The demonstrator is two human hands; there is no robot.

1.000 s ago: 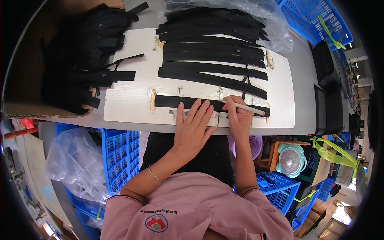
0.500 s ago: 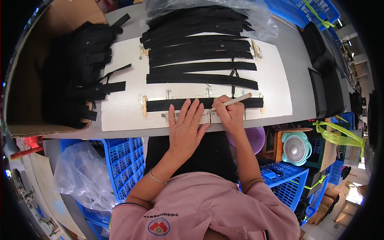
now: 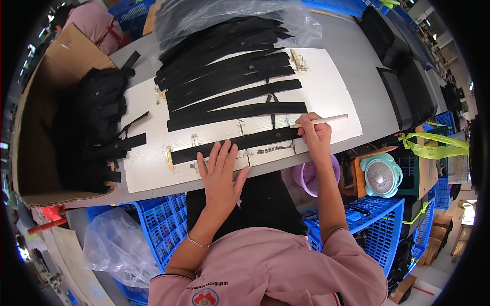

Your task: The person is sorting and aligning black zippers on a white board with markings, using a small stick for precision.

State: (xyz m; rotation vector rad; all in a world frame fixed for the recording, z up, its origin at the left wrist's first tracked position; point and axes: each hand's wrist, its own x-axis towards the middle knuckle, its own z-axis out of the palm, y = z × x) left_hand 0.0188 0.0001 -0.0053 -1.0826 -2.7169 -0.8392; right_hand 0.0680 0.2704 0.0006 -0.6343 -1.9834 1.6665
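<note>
My left hand (image 3: 220, 173) lies open, palm down, fingers spread — it pins the nearest black strap (image 3: 232, 144) flat against the white board (image 3: 326, 89) on the grey surface (image 3: 365, 76). My right hand (image 3: 314, 133) is closed around a thin pale stick (image 3: 321, 121), its tip at the strap's right end. The step in hand appears to be coating or marking that strap along its length; the next move likely calls for steady pressure from the left hand while the stick travels along the strap. Count: one strap under my hands, roughly eight more fanned out behind it — the overlap prevents an exact figure. One cardboard box (image 3: 46, 97) of black pieces stands at the left.
</note>
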